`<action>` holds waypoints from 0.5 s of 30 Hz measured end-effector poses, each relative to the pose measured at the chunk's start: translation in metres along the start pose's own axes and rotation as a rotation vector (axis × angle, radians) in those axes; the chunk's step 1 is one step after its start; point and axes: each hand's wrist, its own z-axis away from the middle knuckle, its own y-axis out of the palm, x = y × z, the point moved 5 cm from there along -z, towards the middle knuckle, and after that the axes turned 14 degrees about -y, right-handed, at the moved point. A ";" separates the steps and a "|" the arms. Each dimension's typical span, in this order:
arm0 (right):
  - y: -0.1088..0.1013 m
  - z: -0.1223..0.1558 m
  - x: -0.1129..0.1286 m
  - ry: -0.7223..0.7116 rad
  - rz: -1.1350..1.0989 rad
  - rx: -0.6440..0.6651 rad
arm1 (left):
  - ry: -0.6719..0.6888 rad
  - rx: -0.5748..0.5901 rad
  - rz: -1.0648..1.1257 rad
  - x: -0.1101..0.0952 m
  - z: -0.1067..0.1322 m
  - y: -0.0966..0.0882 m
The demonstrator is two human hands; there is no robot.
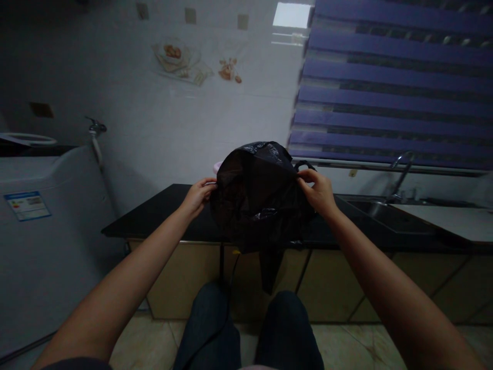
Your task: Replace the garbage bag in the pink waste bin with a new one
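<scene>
A black plastic bag point(265, 195) is stretched wide between my two hands, in front of the dark countertop. My left hand point(200, 195) pinches the bag's rim at its left side. On the opposite side, my right hand point(318, 191) grips the rim between thumb and fingers. The mouth of the bag spreads into a rounded shape, and one loose strip hangs down below the counter edge. Behind the bag, a small pink edge point(217, 167) of some object peeks out; the rest of it is hidden.
A black countertop point(162, 208) runs above pale cabinets point(331, 282). To the right are a metal sink point(396, 216), a faucet point(400, 177) and a white board point(454, 221). A washing machine point(57, 246) stands at left. A dark cord point(230, 293) hangs near my legs.
</scene>
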 end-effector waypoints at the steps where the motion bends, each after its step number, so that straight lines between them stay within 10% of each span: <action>1: 0.000 0.000 0.000 0.001 0.002 -0.001 | -0.003 0.000 0.002 0.000 0.000 0.000; 15: -0.005 0.004 -0.008 -0.008 0.004 -0.025 | -0.003 -0.026 0.028 0.000 0.001 -0.002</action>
